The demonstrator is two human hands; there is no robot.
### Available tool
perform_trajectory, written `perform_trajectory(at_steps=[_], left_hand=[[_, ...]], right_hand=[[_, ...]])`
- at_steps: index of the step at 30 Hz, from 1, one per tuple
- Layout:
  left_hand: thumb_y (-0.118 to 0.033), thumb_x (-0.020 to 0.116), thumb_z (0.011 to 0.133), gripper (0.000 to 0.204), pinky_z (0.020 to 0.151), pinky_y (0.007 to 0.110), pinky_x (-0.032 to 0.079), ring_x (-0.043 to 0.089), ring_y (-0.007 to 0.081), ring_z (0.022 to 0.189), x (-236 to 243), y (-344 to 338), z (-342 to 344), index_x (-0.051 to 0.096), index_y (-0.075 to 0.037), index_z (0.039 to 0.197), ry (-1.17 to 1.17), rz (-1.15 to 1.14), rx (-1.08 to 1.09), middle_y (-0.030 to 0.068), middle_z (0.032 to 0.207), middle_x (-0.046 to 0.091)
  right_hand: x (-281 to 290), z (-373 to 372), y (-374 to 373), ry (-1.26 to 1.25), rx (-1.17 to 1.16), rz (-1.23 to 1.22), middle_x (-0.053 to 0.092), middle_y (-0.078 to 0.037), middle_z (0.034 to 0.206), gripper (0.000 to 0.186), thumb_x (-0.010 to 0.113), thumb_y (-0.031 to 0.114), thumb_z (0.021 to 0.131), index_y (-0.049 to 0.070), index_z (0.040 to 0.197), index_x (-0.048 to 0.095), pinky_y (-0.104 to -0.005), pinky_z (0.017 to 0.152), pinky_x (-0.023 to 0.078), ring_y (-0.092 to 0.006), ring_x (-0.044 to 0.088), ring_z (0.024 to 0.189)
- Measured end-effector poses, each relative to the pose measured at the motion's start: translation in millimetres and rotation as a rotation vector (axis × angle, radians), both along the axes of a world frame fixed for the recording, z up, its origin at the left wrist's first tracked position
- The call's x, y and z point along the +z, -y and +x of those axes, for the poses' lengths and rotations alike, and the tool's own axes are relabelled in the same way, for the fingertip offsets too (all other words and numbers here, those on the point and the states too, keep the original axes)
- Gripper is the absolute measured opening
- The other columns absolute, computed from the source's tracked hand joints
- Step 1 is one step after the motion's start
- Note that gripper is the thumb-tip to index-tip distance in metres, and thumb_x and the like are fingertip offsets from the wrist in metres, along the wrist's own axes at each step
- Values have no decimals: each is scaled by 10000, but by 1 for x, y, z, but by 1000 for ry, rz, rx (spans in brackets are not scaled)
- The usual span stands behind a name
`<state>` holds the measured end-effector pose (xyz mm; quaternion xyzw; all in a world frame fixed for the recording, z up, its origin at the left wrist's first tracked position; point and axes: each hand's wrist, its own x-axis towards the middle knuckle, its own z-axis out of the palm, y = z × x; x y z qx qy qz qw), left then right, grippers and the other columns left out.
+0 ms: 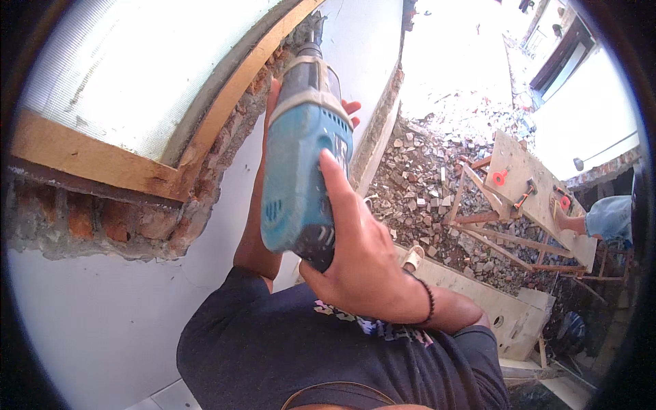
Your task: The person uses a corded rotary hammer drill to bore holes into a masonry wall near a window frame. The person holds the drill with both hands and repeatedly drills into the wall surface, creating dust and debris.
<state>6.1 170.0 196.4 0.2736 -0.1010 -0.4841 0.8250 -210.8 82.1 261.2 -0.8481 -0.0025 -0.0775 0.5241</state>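
While both hands close around it, the blue power drill points up and away from the person, its long axis running from the dark rear end near the chest toward the nose at the exposed brick edge beside the wooden window frame. Nearest the camera, the right hand wraps the rear grip, fingers shut on the housing with 1 finger lying along the side of the body. Behind the tool, the left hand holds the front section, its fingertips showing past the far side; how firmly it clamps cannot be told. At the tip, the bit itself is too blurred to make out where it meets the masonry. Off to the right, well apart, lie brick rubble and a plywood trestle table with small tools.
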Motion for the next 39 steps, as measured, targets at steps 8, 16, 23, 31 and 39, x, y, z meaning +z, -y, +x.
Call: perform_trajectory(at_steps=[8,16,23,31,39], left_hand=[[-885,413,867,1040,1025,512,555,498,375,1370,-27,12,-12,372,-93,1540,18,-153,28,258,1476,478],[-897,359,868,1054,984,539,575,539,374,1338,-69,21,-32,358,-94,1551,154,-222,94,264,1486,467],[-977,347,776,1252,1076,561,448,399,411,1432,-19,-12,-22,251,-29,1588,155,-123,55,298,1573,337],[-905,406,835,1193,1152,644,379,334,425,1482,-6,-21,-4,170,-34,1615,225,-19,25,323,1602,256],[-747,441,957,839,956,507,582,662,333,1161,-18,46,5,507,-61,1435,114,-269,-61,215,1335,620]], right_hand=[[-34,-15,6,101,5,-98,570,-284,1198,1066,775,26,703,107,1619,234,-523,925,505,-487,607,1102],[-107,-21,18,327,-103,32,587,-265,1167,1052,773,2,670,103,1601,294,-535,900,520,-476,626,1051],[-13,1,-8,-41,25,-176,592,-349,1173,1077,752,108,735,94,1635,160,-565,913,511,-536,645,1030],[21,21,-15,-90,35,-299,613,-323,1030,1066,744,102,738,136,1638,173,-563,853,526,-516,669,908],[10,-1,76,197,48,-495,679,-259,1208,1045,745,35,626,131,1585,342,-502,938,539,-424,690,1073]])
